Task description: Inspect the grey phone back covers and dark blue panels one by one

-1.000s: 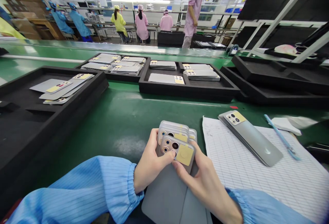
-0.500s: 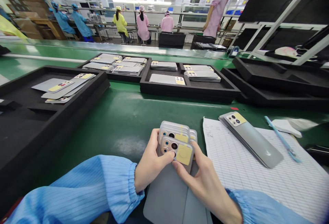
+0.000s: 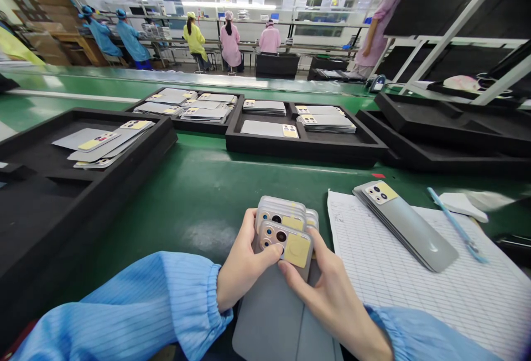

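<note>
**Long green worktop (image 3: 199,184), two-handed hold at its near side**

Thin, flat grey panels shaped like phone backs (image 3: 274,300), yellow film beside their lens rings, sit fanned in a loose stack at near centre. The left hand (image 3: 243,266) clamps the stack's left edge, thumb on the front panel's lens block; the right hand (image 3: 329,278) grips the right edge, thumb just below that block. Fingers behind the stack are hidden. The step looks like close handling of the front panel; a next move would call for pinching it while steadying the others against sliding. To the right, a white ruled paper sheet (image 3: 373,278) bears a stack of glossy silver panels (image 3: 410,228) and a light-blue pen (image 3: 453,223). Left, a black, high-walled tray (image 3: 128,184) holds overlapping panels.
</note>
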Tool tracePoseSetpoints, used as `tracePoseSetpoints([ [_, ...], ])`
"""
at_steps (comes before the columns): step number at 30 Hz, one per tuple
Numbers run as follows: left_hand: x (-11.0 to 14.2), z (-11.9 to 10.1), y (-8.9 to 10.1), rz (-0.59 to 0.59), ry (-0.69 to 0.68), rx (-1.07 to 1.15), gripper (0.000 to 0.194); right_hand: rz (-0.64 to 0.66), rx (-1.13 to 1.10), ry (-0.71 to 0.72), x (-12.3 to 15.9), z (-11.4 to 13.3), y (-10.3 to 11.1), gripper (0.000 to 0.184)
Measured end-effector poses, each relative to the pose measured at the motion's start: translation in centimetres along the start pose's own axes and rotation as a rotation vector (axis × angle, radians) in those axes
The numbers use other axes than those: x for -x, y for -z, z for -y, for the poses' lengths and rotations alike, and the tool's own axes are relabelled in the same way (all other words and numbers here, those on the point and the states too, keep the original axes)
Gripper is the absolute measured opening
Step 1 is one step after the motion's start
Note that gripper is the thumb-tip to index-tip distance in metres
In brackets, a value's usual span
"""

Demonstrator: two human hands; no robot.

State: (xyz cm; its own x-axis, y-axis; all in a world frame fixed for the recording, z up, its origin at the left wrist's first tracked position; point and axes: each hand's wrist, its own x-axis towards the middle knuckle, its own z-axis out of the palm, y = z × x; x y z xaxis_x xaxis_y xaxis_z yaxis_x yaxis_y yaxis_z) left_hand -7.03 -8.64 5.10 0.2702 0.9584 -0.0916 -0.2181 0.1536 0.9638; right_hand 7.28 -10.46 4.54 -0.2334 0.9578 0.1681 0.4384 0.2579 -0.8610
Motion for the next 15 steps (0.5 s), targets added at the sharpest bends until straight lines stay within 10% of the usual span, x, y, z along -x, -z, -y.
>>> tracePoseSetpoints([
  [15, 0.05, 0.01, 0.06, -0.011, 0.004, -0.010, 0.032, -0.006, 0.013, -0.004, -0.01, 0.04, 0.05, 0.032],
])
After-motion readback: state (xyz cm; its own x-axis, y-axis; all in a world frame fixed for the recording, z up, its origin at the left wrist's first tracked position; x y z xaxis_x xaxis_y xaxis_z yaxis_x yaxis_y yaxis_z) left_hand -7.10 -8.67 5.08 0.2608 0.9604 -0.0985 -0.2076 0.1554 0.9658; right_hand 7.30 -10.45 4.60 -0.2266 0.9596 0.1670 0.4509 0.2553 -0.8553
